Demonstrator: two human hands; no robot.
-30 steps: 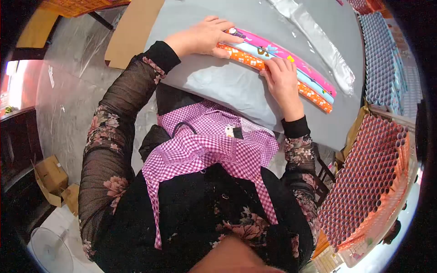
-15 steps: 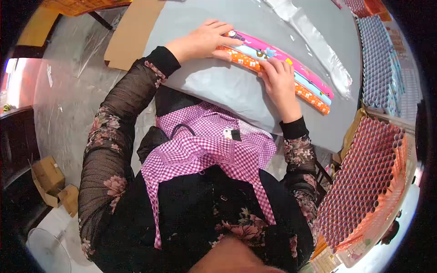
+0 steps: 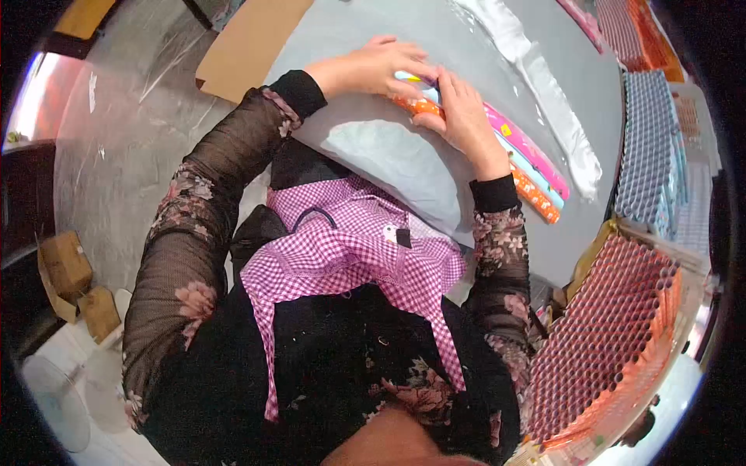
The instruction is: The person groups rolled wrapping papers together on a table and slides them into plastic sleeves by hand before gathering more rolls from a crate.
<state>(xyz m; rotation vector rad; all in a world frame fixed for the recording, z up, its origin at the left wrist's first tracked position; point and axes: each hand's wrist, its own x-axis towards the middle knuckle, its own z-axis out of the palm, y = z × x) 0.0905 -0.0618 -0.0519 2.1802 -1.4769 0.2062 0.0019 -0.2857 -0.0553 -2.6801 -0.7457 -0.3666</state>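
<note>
Three patterned rolls lie side by side on the grey covered table (image 3: 575, 116): an orange one (image 3: 535, 196), a light blue one (image 3: 532, 165) and a pink one (image 3: 536, 154). My left hand (image 3: 386, 68) rests over their far left ends, fingers bent around them. Close beside it, my right hand (image 3: 464, 116) grips across the rolls, its thumb on the orange roll and its fingers over the others. The two hands nearly touch, and they hide the left parts of the rolls.
Clear plastic wrap (image 3: 552, 97) stretches across the table behind the rolls. Brown cardboard (image 3: 252, 46) is at the table's left edge. Stacks of red-ended rolls (image 3: 606, 334) and blue rolls (image 3: 649, 155) stand at the right. Open boxes (image 3: 66, 264) lie at lower left.
My right hand has moved up and left along the rolls, close to my left hand, and now wraps over them. My left hand has shifted slightly right. The view has turned a little.
</note>
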